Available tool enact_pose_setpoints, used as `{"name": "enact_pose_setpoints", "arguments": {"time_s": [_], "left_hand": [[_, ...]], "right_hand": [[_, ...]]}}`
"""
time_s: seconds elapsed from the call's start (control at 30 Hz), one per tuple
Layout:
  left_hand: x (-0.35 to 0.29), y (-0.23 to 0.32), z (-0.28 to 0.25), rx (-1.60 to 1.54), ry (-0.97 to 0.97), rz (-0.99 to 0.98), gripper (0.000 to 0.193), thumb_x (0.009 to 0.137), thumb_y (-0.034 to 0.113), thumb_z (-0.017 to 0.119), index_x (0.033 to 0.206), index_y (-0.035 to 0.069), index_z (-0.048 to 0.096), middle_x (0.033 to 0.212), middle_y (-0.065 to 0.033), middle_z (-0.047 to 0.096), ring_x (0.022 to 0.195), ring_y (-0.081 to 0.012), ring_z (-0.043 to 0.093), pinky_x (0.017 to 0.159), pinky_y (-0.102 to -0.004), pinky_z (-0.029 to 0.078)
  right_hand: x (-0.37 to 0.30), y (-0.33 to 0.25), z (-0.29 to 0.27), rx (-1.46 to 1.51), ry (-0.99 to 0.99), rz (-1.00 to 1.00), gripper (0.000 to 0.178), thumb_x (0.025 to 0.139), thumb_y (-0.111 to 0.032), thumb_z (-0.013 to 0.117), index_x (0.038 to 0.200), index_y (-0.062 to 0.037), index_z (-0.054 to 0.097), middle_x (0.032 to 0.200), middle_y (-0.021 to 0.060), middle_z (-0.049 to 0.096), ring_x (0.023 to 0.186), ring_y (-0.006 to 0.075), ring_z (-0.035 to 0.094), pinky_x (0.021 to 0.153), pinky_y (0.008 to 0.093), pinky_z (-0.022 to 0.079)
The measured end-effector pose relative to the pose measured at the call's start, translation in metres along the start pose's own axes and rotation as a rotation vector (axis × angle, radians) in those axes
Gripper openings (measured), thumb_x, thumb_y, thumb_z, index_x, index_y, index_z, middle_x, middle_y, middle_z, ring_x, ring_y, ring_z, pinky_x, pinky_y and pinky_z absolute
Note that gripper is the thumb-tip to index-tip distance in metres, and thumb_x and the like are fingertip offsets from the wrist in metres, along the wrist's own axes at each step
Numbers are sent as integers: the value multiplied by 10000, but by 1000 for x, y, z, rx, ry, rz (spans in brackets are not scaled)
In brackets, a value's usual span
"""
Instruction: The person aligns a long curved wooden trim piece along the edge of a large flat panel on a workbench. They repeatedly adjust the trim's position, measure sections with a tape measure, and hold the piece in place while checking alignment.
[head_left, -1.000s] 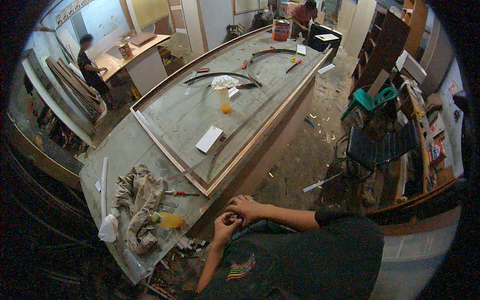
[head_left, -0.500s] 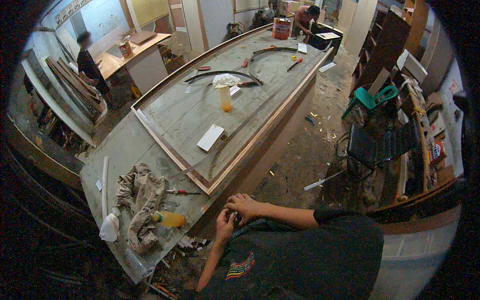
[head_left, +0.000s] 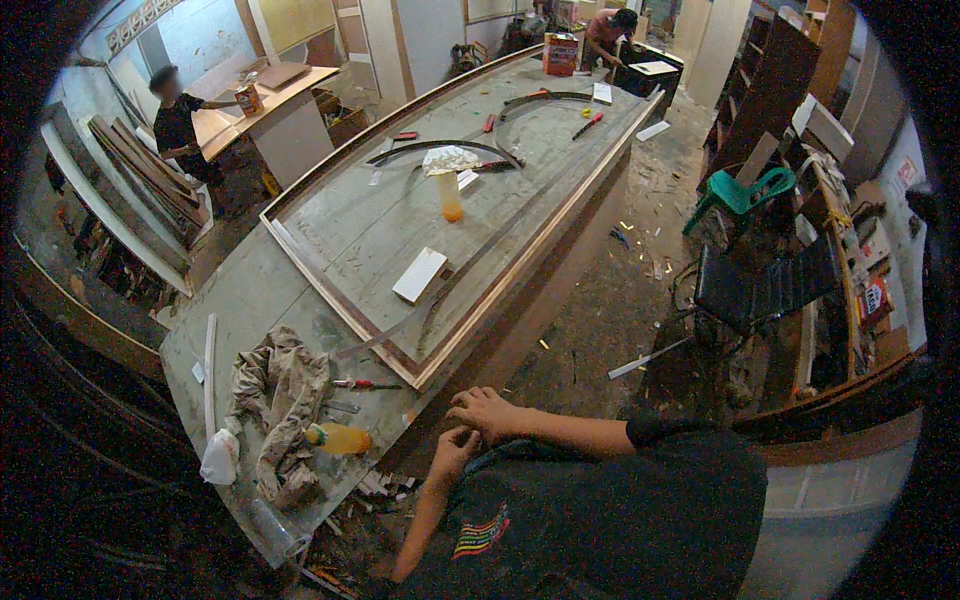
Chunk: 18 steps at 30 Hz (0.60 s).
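My left hand (head_left: 456, 452) and my right hand (head_left: 483, 412) meet in front of my body, just off the near edge of the long grey worktable (head_left: 330, 260). Both have curled fingers pressed close together; anything between them is too small or hidden to name. Nearest to them on the table lie a bottle of orange liquid (head_left: 345, 438) on its side and a red-handled tool (head_left: 365, 384). A crumpled beige cloth (head_left: 275, 385) spreads beside the bottle.
A wooden frame (head_left: 520, 290) borders the tabletop, with a white block (head_left: 420, 275), a glue-like bottle (head_left: 451, 205) and curved dark strips (head_left: 430, 147) inside. Right stand a black chair (head_left: 770, 285) and green plastic chair (head_left: 740, 195). Two people (head_left: 182, 125) work farther off.
My hands have shifted slightly, the left fingers drawing in against the right hand. At the far left, the other person now reaches an arm toward the can on the wooden bench.
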<state>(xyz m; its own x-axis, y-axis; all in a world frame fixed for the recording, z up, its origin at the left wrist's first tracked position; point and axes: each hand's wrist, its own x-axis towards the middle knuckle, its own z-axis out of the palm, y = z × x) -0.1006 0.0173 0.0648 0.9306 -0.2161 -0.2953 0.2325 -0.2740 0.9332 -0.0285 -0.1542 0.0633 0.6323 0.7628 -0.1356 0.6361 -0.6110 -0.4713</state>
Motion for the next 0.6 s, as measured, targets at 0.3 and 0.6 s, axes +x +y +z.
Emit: {"name": "enact_pose_setpoints", "arguments": {"time_s": [0.3, 0.6], "left_hand": [[1, 9, 9, 74, 96, 2, 174, 929, 131, 768, 915, -43, 757, 838, -56, 747, 752, -93, 640, 689, -271, 507], [3, -3, -11, 21, -245, -73, 291, 890, 214, 823, 1025, -30, 739, 956, -53, 748, 895, -122, 662, 811, -314, 522]], "right_hand": [[0, 10, 14, -19, 24, 61, 939, 600, -187, 893, 1450, -227, 497, 1508, 137, 427, 1387, 412, 404, 1134, 605, 331], [0, 8, 18, 127, -249, 21, 1067, 556, -441, 939, 1492, -230, 471, 1500, 164, 421, 1349, 456, 408, 1072, 622, 366]]}}
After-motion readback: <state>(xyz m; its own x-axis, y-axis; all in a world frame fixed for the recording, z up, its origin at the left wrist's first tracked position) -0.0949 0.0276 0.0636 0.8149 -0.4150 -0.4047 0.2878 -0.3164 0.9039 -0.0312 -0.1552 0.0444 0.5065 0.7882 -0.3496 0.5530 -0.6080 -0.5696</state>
